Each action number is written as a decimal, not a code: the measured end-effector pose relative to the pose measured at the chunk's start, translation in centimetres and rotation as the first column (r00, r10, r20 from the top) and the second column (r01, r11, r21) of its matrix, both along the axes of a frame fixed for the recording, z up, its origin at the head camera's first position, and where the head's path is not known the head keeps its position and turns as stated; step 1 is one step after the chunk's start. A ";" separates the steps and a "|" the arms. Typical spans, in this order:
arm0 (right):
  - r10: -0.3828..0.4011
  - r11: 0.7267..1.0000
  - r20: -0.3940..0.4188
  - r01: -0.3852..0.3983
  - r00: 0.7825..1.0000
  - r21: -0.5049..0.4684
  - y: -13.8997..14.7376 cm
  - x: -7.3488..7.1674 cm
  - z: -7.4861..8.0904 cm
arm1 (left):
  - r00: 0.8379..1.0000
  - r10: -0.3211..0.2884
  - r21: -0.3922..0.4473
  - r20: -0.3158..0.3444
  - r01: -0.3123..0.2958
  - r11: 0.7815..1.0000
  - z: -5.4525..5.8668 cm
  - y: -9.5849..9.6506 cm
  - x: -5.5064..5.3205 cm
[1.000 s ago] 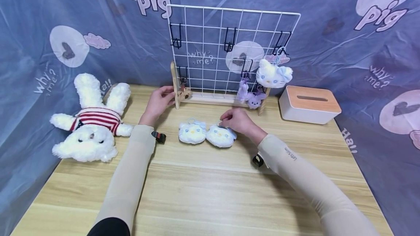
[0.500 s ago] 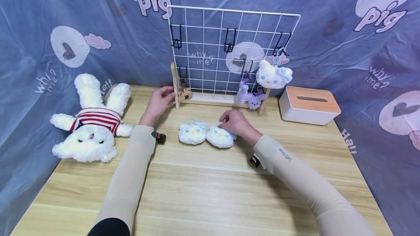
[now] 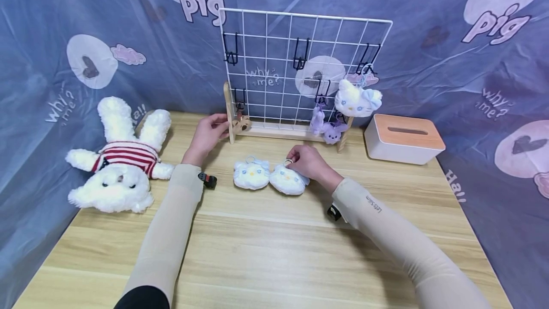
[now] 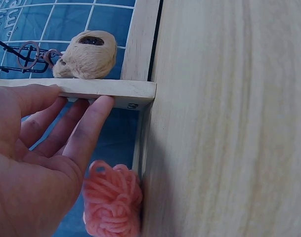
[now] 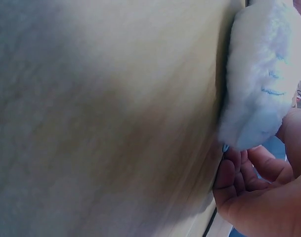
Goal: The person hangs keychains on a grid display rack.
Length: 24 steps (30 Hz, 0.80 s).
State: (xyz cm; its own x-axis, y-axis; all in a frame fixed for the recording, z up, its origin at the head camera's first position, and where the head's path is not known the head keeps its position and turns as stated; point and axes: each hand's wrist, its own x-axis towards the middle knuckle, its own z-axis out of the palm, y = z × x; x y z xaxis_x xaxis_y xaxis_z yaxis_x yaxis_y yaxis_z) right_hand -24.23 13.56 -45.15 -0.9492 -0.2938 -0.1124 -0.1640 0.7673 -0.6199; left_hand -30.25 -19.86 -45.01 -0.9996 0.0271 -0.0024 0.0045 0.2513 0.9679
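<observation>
White plush (image 3: pixel 286 181) (right fingers (image 3: pixel 301 158) pinching ring (image 3: pixel 285 160)) lies inside table edges (image 3: pixel 471 232).

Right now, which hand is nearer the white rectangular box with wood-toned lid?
Right. The right hand is left of the box, at the top of a white plush cat head; the left hand is farther left, at a light-wood rack post.

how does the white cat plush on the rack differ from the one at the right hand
The upper plush hangs on the rack; the lower plush lies on the table. The upper plush is untouched, while the right hand holds the lower plush's ring. Both are white cat heads with blue eyes.
</observation>
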 end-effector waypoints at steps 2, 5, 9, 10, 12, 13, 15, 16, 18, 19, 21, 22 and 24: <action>0.006 1.000 -0.003 -0.006 1.000 0.004 0.0 0.0 0.0 | 1.000 -0.001 0.005 0.000 0.001 1.000 0.0 0.0 0.0; 0.015 1.000 -0.012 -0.015 1.000 0.007 0.0 0.0 0.0 | 1.000 -0.001 0.010 -0.001 0.001 1.000 -0.1 -0.1 -0.1; 0.017 1.000 -0.030 -0.017 0.999 0.007 0.2 0.1 0.0 | 1.000 0.002 0.001 0.003 -0.002 1.000 -0.1 0.0 -0.1; 0.018 1.000 -0.036 -0.017 0.999 0.006 0.3 0.2 -0.1 | 1.000 0.002 0.000 0.005 -0.002 1.000 -0.1 0.0 -0.1; 0.011 1.000 -0.043 -0.011 0.999 -0.002 0.4 0.2 -0.1 | 1.000 0.002 0.003 0.006 -0.002 1.000 0.0 0.1 0.0; 0.011 1.000 -0.049 -0.011 0.999 -0.006 0.4 0.3 -0.1 | 1.000 0.001 0.002 0.005 -0.001 1.000 0.0 0.1 0.0; 0.008 1.000 -0.052 -0.009 0.999 -0.022 0.5 0.3 -0.1 | 1.000 0.000 0.012 0.000 0.000 1.000 0.1 0.1 0.0; 0.010 1.000 -0.055 -0.012 0.998 -0.027 0.5 0.3 -0.1 | 1.000 0.000 0.013 0.000 0.000 1.000 0.2 0.1 0.0; 0.012 0.999 -0.053 -0.014 0.998 -0.038 0.6 0.4 0.0 | 1.000 -0.002 0.014 0.000 0.002 1.000 0.2 0.1 0.1; 0.015 0.999 -0.055 -0.017 0.998 -0.039 0.6 0.5 0.0 | 1.000 -0.003 0.012 0.002 0.003 1.000 0.2 0.0 0.1; 0.013 0.999 -0.051 -0.015 0.999 -0.043 0.6 0.6 0.1 | 1.000 -0.006 0.012 0.008 0.006 1.000 0.2 0.0 0.1; 0.012 0.999 -0.050 -0.014 0.999 -0.047 0.6 0.6 0.1 | 1.000 -0.008 0.014 0.010 0.008 1.000 0.2 0.0 0.1; 0.009 0.998 -0.048 -0.011 0.999 -0.056 0.6 0.7 0.2 | 1.000 -0.010 0.019 0.012 0.010 1.000 0.2 0.0 0.1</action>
State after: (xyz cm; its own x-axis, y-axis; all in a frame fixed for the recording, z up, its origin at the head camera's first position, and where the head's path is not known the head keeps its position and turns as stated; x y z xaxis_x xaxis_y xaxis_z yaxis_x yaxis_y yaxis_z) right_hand -23.55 14.14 -44.92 -0.9501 -0.3079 -0.0500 -0.2020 0.7293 -0.6537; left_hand -30.11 -19.88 -44.84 -0.9992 0.0375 -0.0134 -0.0043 0.2333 0.9724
